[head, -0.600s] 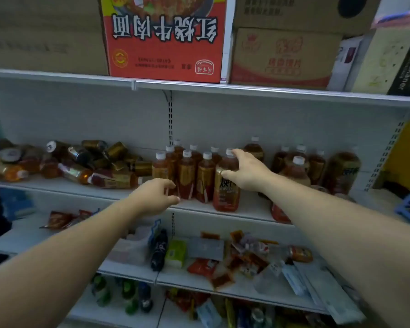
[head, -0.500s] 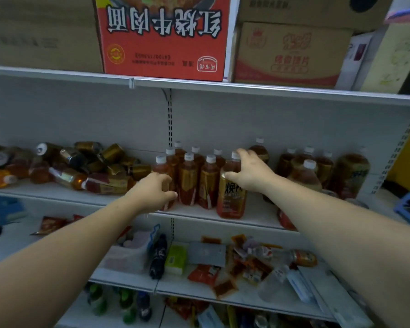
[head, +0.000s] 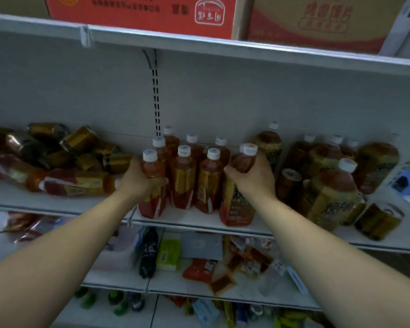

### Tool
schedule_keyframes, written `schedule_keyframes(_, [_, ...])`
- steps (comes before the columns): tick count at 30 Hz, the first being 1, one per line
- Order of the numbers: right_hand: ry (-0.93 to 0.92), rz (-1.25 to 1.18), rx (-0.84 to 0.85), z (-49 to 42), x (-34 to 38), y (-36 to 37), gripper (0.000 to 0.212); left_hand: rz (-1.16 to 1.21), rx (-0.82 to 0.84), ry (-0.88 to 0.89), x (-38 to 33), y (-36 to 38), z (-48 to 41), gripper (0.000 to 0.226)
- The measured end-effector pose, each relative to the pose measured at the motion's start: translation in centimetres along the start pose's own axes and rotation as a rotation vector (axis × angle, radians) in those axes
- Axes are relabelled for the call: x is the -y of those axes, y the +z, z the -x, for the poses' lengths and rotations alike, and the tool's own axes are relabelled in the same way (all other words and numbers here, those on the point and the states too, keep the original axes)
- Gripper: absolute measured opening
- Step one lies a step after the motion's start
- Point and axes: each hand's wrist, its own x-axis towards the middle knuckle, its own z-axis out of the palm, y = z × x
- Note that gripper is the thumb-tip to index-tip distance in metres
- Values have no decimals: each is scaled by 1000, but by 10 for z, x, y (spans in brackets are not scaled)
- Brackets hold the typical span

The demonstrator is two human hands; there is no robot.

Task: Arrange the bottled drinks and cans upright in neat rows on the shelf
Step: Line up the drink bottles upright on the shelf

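Several upright tea bottles with white caps stand in rows at the middle of the white shelf (head: 57, 202). My left hand (head: 137, 181) grips the front-left tea bottle (head: 150, 166) from its left side. My right hand (head: 253, 178) is wrapped around the front-right tea bottle (head: 245, 162) at the shoulder. Between them stand two more front bottles (head: 184, 176). At the left, fallen bottles (head: 76, 183) and gold cans (head: 81, 139) lie in a heap. Bigger tea bottles (head: 334, 192) stand at the right.
A gold can (head: 379, 223) lies on its side near the shelf's front right edge, another can (head: 290, 183) stands behind my right hand. Cardboard boxes (head: 142, 13) sit on the shelf above. Snack packets (head: 208, 268) and a green pack (head: 168, 253) litter the lower shelf.
My left hand moved forward and closed on the front-left bottle. My right hand shifted lower around its bottle. The camera came closer to the shelf.
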Motion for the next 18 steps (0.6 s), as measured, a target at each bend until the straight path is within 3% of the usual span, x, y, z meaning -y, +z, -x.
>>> schedule_keyframes(2, [-57, 47, -2, 1, -10, 4, 52, 28, -58, 2, -10, 7, 12, 79])
schedule_keyframes(5, [-43, 86, 87, 4, -19, -2, 90, 40, -110, 11, -11, 15, 25, 50])
schedule_keyframes(8, [-83, 133, 152, 4, -25, -9, 105, 103, -175, -18, -11, 18, 36, 74])
schedule_keyframes(13, [-99, 129, 205, -4, -27, -8, 106, 135, -224, -32, -21, 39, 56, 80])
schedule_keyframes(18, [-106, 89, 219, 3, -31, -15, 99, 161, -82, -21, -30, 54, 68, 86])
